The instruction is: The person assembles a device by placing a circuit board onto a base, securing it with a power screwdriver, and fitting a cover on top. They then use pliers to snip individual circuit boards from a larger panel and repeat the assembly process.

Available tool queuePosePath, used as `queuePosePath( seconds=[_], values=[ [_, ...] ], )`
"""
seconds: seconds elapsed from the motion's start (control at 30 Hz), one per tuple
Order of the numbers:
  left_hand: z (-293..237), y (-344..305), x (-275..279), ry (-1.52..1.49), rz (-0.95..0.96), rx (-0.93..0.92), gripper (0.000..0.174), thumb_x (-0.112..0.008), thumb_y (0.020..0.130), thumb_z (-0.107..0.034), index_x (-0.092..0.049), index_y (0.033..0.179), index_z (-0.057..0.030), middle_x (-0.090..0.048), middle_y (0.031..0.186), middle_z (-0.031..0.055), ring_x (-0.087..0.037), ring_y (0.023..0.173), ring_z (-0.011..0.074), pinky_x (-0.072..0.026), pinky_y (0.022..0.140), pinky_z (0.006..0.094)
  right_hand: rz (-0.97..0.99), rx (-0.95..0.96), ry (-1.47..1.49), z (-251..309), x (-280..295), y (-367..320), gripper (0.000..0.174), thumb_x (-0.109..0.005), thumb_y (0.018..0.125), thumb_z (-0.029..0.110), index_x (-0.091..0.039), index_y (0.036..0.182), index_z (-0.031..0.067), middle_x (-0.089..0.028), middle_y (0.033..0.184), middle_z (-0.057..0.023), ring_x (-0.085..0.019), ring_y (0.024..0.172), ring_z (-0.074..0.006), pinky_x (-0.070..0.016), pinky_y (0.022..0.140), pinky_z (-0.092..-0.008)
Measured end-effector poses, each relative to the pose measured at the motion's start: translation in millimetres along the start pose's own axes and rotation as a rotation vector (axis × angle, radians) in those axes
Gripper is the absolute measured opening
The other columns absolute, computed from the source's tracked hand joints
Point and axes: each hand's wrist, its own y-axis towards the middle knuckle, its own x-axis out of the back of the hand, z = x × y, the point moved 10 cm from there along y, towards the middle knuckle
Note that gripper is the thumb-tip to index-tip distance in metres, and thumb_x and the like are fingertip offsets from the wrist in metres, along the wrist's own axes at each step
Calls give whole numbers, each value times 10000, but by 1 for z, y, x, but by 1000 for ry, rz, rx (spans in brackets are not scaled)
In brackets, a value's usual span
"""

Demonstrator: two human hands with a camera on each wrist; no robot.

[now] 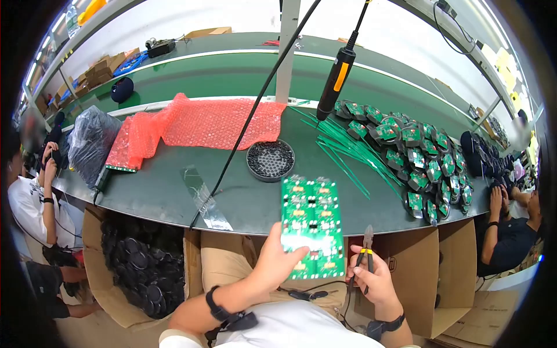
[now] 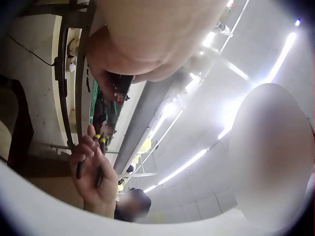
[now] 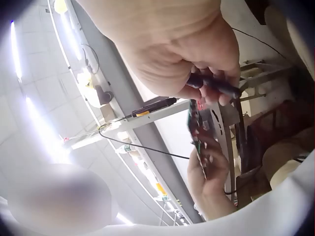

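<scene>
My left hand (image 1: 271, 261) holds a green circuit board panel (image 1: 313, 203) by its left side, thumb across the front. Several small boards make up the panel, and glare washes out part of it. Just right of the panel, my right hand (image 1: 377, 281) grips pliers (image 1: 368, 239) with black handles and yellow bands, their metal tip pointing up. The right wrist view shows the pliers' dark handles (image 3: 214, 84) in the fingers, with the panel (image 3: 197, 132) edge-on beyond. From the left wrist, the right hand (image 2: 101, 184) appears with the pliers' handles partly apart.
A round dish (image 1: 271, 160) of small dark parts sits mid-table beside pink bubble wrap (image 1: 214, 122). Green strips (image 1: 348, 148) and a pile of boards on black housings (image 1: 426, 156) lie right. An electric screwdriver (image 1: 336, 81) hangs above. A box of black parts (image 1: 136, 261) stands below.
</scene>
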Motion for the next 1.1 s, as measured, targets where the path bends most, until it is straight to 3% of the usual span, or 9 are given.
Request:
queuePosePath(
  seconds=[0.1,0.23,0.37,0.43,0.5,0.63,0.8,1.03,1.1],
  values=[
    [1,29,-21,-168,59,217,474,-655,937,67,-445,1359,17,-647,1221,142,-705,1046,221,-609,895,375,-2,-40,47,-15,-4,-2,510,-625,947,-21,-483,1436,14,-614,1100,-75,-641,903,-159,-576,834,-374],
    [0,41,-17,-290,33,157,461,-634,944,80,-440,1358,20,-651,1202,143,-711,1029,225,-620,871,383,46,-57,10,-25,-14,-4,440,-612,953,-46,-505,1376,13,-612,1112,-71,-624,947,-157,-579,921,-401],
    [9,17,-2,-124,-10,97,523,-630,945,101,-391,1398,-5,-627,1246,157,-710,1059,245,-624,893,389,50,-139,-59,-31,-24,-14,404,-617,980,-15,-507,1368,7,-618,1126,-71,-647,1012,-175,-557,968,-379],
    [11,5,-10,-80,26,122,574,-646,925,117,-373,1413,-12,-613,1280,154,-702,1100,248,-619,903,380,34,-158,-58,-32,-24,-21,380,-625,989,-3,-519,1353,7,-625,1111,-63,-651,1025,-178,-544,950,-352],
    [-2,0,-18,176,46,-47,614,-672,907,93,-340,1414,1,-614,1293,155,-720,1075,227,-617,850,330,27,-206,-68,-39,-16,-33,361,-636,993,9,-531,1338,11,-629,1089,-47,-644,1017,-158,-535,910,-331],
    [12,-3,-31,-24,88,70,698,-640,894,134,-288,1478,-16,-615,1303,150,-734,1051,232,-624,757,297,0,-232,-85,-42,-2,-55,357,-662,995,46,-551,1333,23,-603,1041,-5,-599,966,-108,-503,864,-282],
    [15,0,-42,-7,99,14,716,-599,895,163,-271,1503,-28,-559,1353,148,-657,1190,256,-611,953,373,-3,-245,-101,-40,-3,-63,379,-665,998,53,-561,1362,35,-568,1004,26,-535,890,-69,-454,787,-244],
    [12,0,-45,11,96,35,710,-588,897,165,-273,1500,-37,-572,1340,148,-681,1150,246,-622,893,347,7,-227,-140,-40,-1,-62,363,-659,1017,97,-574,1366,41,-533,951,56,-479,816,-41,-409,728,-224],
    [13,0,-46,30,109,54,705,-586,905,154,-268,1502,-43,-589,1326,146,-710,1090,234,-623,821,317,25,-214,-178,-41,2,-61,374,-650,1020,88,-559,1376,17,-543,965,31,-518,821,-64,-449,723,-242]
  ],
)
